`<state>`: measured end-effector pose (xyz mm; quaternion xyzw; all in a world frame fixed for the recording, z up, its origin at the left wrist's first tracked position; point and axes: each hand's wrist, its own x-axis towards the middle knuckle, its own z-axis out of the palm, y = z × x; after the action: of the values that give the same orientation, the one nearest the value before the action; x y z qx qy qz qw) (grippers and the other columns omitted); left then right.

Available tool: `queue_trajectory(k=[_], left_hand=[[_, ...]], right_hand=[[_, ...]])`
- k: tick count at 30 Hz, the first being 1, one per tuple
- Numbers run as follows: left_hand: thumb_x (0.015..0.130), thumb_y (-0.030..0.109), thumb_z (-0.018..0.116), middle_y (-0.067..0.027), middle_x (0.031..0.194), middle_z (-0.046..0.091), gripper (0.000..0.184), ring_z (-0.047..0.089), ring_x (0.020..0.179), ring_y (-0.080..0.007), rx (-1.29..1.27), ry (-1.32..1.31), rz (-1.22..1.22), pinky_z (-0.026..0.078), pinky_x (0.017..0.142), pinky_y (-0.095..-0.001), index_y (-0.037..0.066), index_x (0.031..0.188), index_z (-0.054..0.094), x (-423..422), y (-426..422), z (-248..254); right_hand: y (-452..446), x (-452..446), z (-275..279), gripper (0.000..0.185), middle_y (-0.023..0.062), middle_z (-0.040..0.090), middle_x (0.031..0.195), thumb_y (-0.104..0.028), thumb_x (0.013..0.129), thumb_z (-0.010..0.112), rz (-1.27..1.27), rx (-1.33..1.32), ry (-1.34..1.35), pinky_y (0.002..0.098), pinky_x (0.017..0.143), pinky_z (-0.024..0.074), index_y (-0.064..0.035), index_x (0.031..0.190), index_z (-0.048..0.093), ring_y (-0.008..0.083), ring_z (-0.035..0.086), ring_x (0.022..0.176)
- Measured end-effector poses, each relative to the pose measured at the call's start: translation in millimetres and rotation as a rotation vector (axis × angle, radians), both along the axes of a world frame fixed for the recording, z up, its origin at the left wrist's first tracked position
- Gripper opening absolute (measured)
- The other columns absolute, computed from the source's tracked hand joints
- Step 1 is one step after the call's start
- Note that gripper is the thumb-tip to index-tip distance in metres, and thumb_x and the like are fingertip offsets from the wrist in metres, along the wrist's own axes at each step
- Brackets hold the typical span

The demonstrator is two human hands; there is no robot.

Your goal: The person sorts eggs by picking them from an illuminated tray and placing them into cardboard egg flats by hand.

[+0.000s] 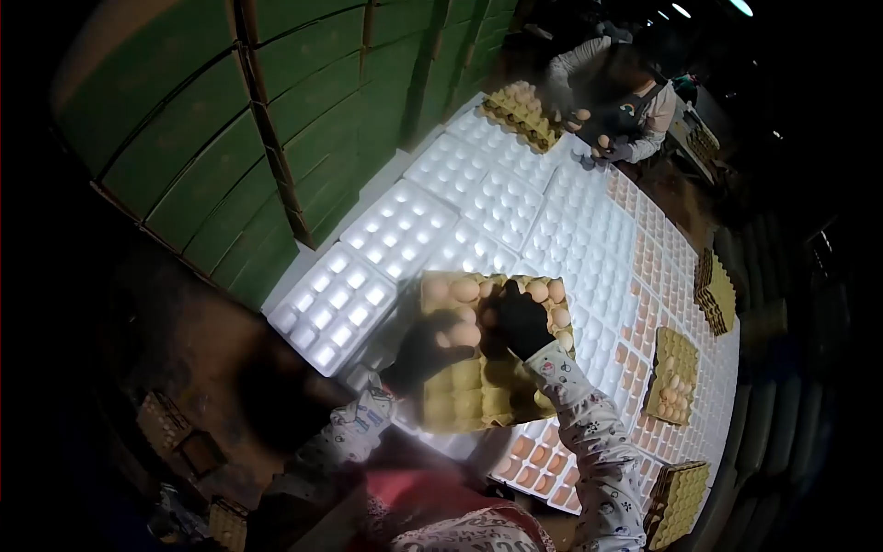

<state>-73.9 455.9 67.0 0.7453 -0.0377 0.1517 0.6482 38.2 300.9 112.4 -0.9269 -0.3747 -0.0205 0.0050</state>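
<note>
A yellowish pulp egg tray (451,405) lies in front of me on the white trays, with brown eggs (465,290) in its far part and bare cups in its near part. My left hand (418,351), in a dark glove, is closed around eggs (464,333) above the left side of this tray. Beside it, my right hand (522,320), also dark-gloved, reaches down among the eggs with its fingers bent. Its fingertips are in shadow, so what they grip is hidden.
White moulded trays (331,308) cover the table; those on the right hold brown eggs (543,460). Another pulp tray (676,368) with eggs and a stack of pulp trays (679,501) stand right. Green boxes (303,120) rise left. A co-worker (625,101) holds eggs at the far end.
</note>
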Motion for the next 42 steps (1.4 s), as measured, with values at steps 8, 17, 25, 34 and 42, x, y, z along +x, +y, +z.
queue_trajectory(k=[8, 17, 25, 34, 42], left_hand=[[0.075, 0.006, 0.059, -0.01, 0.109, 0.051, 0.03, 0.055, 0.089, -0.022, 0.014, -0.134, -0.005, 0.048, 0.073, -0.0331, 0.008, 0.104, 0.052, 40.0, 29.9, 7.9], [0.055, 0.01, 0.074, -0.0144, 0.119, 0.043, 0.047, 0.048, 0.094, -0.0366, 1.085, 0.191, 0.104, 0.047, 0.067, -0.0443, 0.006, 0.097, 0.054, 38.9, -22.4, 34.3], [0.064, 0.01, 0.07, -0.0097, 0.102, 0.053, 0.046, 0.052, 0.093, -0.0253, 0.506, 0.14, 0.004, 0.045, 0.079, -0.0357, 0.006, 0.106, 0.052, 53.8, -26.2, 35.9], [0.065, 0.02, 0.075, -0.009, 0.111, 0.046, 0.045, 0.052, 0.098, -0.0241, 0.348, 0.265, -1.141, 0.044, 0.079, -0.0344, 0.009, 0.103, 0.052, 103.6, -304.2, 8.9], [0.068, 0.011, 0.066, -0.0125, 0.121, 0.041, 0.045, 0.054, 0.091, -0.0319, 0.867, -0.072, -1.165, 0.048, 0.076, -0.0384, 0.013, 0.11, 0.051, 130.7, -394.5, -84.9]], right_hand=[[-9.9, -7.7, 31.0, 0.028, 0.0079, 0.052, 0.103, -0.025, 0.085, 0.05, -0.303, 0.379, 0.811, 0.0303, 0.055, 0.0474, -0.004, 0.103, 0.056, 0.0185, 0.056, 0.078], [-99.8, -71.6, 39.8, 0.061, 0.0051, 0.048, 0.113, -0.034, 0.078, 0.064, -0.242, 1.802, 1.316, 0.0321, 0.095, 0.0363, -0.0063, 0.124, 0.036, 0.0169, 0.045, 0.108], [-283.1, -149.2, -53.4, 0.042, 0.0071, 0.056, 0.097, -0.033, 0.088, 0.048, -0.902, 2.107, 1.239, 0.0297, 0.074, 0.0462, -0.0019, 0.116, 0.047, 0.0169, 0.056, 0.085], [-377.1, -131.2, -129.3, 0.05, 0.0133, 0.044, 0.114, -0.011, 0.06, 0.077, -1.148, 0.584, -0.127, 0.0371, 0.072, 0.0481, -0.0091, 0.104, 0.053, 0.031, 0.053, 0.095], [-400.5, -66.9, -123.9, 0.036, 0.013, 0.042, 0.126, -0.018, 0.071, 0.065, -0.869, 0.497, 0.099, 0.0379, 0.069, 0.0512, -0.0184, 0.107, 0.059, 0.0308, 0.058, 0.091]])
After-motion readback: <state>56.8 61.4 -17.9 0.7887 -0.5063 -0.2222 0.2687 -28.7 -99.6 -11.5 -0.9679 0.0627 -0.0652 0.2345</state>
